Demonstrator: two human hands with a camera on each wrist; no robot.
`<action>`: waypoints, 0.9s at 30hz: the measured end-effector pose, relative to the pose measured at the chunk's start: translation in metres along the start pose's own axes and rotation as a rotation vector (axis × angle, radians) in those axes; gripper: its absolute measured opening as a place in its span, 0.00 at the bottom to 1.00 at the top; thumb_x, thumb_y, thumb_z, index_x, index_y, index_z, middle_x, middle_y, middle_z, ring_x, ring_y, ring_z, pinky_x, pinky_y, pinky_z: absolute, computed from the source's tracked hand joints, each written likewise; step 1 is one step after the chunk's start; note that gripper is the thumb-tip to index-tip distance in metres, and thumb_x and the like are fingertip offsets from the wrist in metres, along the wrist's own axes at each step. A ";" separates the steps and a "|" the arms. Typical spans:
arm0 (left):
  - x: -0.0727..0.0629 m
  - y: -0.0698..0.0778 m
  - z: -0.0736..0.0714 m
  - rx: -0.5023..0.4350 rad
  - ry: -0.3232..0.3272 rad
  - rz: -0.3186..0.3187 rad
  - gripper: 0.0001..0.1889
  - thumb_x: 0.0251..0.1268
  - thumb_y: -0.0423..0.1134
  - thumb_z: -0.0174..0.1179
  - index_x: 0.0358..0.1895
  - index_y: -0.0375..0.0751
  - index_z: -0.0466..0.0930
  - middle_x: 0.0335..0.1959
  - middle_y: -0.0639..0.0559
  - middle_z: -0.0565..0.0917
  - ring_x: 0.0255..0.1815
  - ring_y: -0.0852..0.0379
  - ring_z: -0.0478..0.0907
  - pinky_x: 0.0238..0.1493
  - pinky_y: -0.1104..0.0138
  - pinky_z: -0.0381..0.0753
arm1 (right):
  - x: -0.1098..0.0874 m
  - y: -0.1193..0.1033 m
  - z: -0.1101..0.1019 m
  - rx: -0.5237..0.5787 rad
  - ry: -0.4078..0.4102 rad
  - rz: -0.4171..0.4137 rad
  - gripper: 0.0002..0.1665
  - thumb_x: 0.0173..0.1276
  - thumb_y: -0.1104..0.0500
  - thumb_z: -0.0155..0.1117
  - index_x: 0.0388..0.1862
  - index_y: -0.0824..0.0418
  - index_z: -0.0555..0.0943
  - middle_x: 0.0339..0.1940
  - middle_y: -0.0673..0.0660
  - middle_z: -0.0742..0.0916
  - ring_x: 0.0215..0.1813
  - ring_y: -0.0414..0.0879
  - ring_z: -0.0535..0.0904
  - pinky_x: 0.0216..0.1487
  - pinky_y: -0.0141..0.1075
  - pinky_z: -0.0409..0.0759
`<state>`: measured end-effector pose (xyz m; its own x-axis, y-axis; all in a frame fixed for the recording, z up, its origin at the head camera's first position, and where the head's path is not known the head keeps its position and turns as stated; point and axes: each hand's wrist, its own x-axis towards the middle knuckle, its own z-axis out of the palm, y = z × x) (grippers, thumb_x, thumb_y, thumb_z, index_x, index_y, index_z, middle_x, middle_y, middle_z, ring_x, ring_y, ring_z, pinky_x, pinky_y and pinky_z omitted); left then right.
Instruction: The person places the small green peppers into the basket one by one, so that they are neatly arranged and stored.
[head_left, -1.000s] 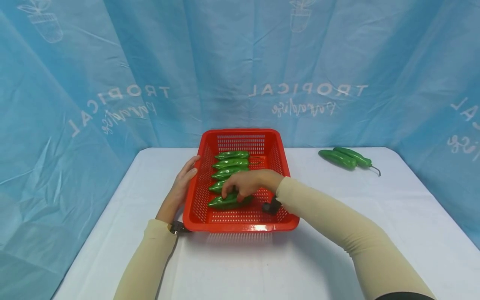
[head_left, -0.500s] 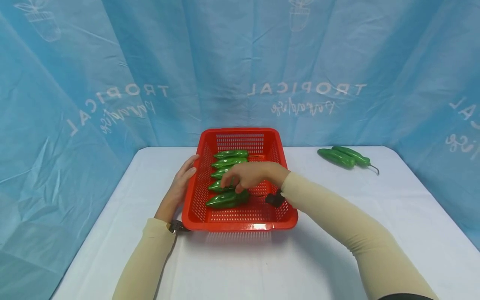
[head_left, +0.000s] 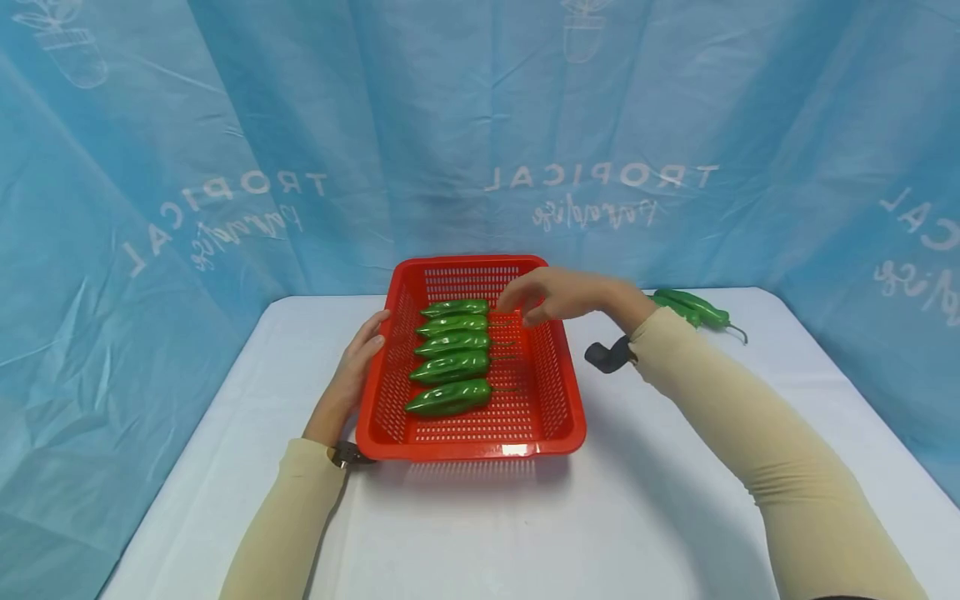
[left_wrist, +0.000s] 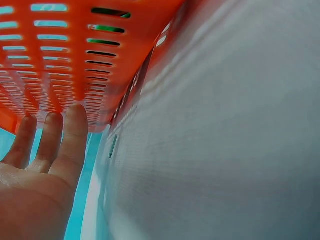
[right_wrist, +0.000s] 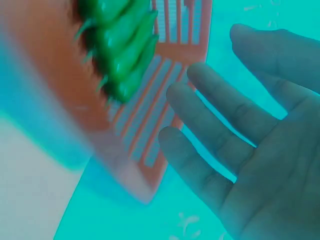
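Several green peppers point(head_left: 450, 397) lie in a row in the red basket point(head_left: 472, 450), tips to the left and thin stems to the right. My left hand point(head_left: 356, 367) rests against the basket's left side; in the left wrist view its fingertips point(left_wrist: 76, 112) touch the slotted wall. Above the basket's back right corner hovers my right hand point(head_left: 566, 293), holding nothing. In the right wrist view its fingers point(right_wrist: 210, 130) are spread and loosely bent. Two more green peppers point(head_left: 693, 307) lie on the table to the right, partly hidden behind the right wrist.
A white cloth covers the table point(head_left: 465, 533). Blue printed sheeting point(head_left: 450, 125) hangs behind it and along both sides. Dark bands with small devices point(head_left: 609, 357) are worn on both wrists.
My right hand has let go of the nearest pepper in the basket and moved up and to the right, over the rim. The left hand keeps its place on the basket.
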<state>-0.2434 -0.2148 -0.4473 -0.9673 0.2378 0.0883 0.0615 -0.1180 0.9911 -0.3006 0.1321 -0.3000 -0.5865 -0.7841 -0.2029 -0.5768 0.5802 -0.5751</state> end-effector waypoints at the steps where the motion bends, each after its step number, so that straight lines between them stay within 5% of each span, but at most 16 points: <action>1: 0.000 0.000 0.000 -0.001 -0.001 0.001 0.28 0.79 0.45 0.41 0.78 0.54 0.51 0.74 0.45 0.61 0.58 0.60 0.80 0.50 0.67 0.86 | -0.005 0.003 -0.003 0.005 0.012 0.018 0.25 0.68 0.67 0.58 0.64 0.58 0.78 0.62 0.58 0.82 0.63 0.54 0.78 0.62 0.48 0.81; 11: -0.001 0.000 0.001 -0.044 -0.007 -0.004 0.28 0.79 0.45 0.40 0.79 0.54 0.50 0.70 0.49 0.65 0.58 0.59 0.79 0.51 0.66 0.86 | -0.040 0.042 -0.026 0.101 0.110 0.216 0.28 0.70 0.65 0.58 0.69 0.60 0.73 0.65 0.62 0.80 0.65 0.58 0.77 0.63 0.55 0.79; 27: -0.001 0.001 0.002 -0.045 -0.018 -0.006 0.28 0.79 0.46 0.40 0.79 0.55 0.50 0.71 0.46 0.63 0.59 0.58 0.79 0.50 0.65 0.86 | -0.081 0.071 -0.041 0.133 0.230 0.259 0.28 0.70 0.63 0.59 0.69 0.57 0.72 0.67 0.62 0.79 0.67 0.60 0.75 0.63 0.57 0.79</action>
<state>-0.2418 -0.2137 -0.4461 -0.9629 0.2563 0.0842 0.0438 -0.1595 0.9862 -0.3173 0.2458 -0.2920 -0.8247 -0.5361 -0.1805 -0.3221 0.7074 -0.6292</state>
